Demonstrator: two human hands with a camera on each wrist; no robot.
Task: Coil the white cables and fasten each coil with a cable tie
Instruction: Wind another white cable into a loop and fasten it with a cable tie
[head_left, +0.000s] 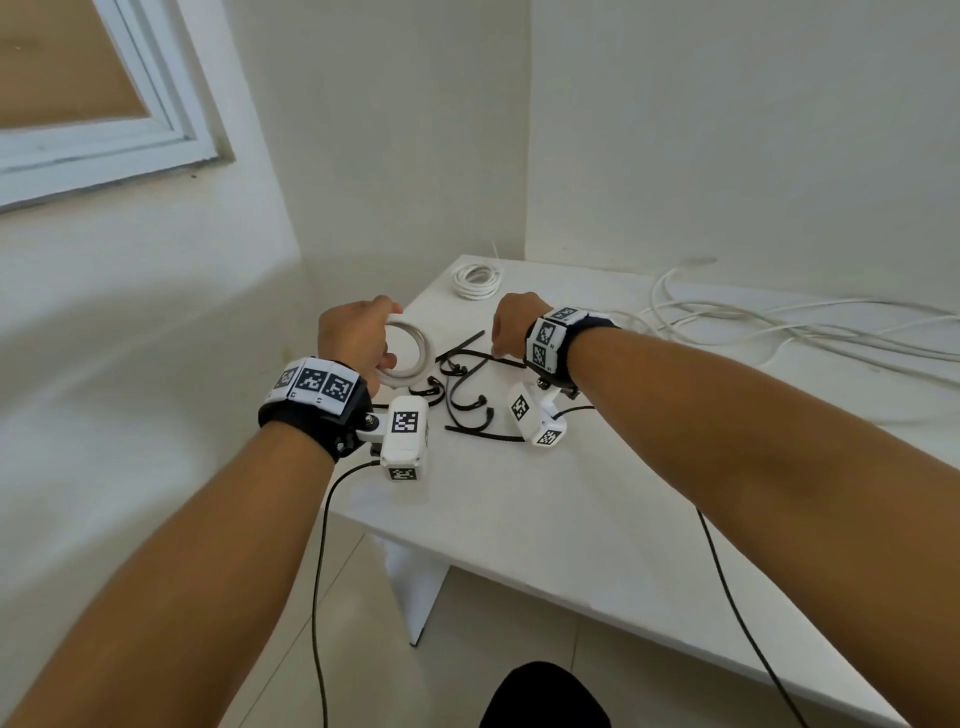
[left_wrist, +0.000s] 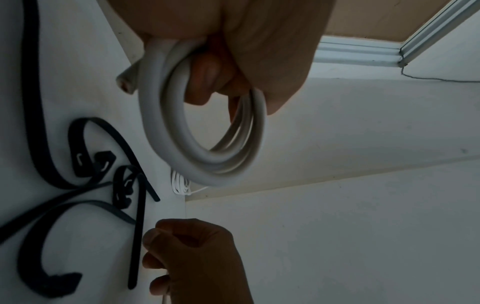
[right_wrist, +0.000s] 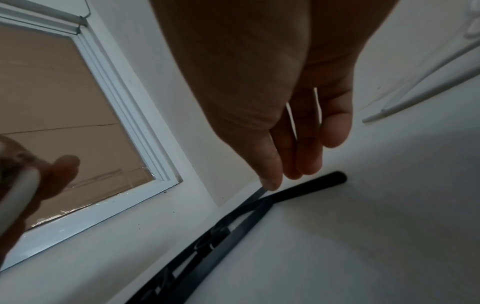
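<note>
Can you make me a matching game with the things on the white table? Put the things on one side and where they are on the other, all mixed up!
Things:
1. coil of white cable
2. black cable ties
3. tied white coil
4. loose white cables

Where:
A. far corner of the table
B. spread out on the right side
C. held in the left hand
D. under the right hand

Pairs: 1-C, 2-D, 3-A, 4-B
</note>
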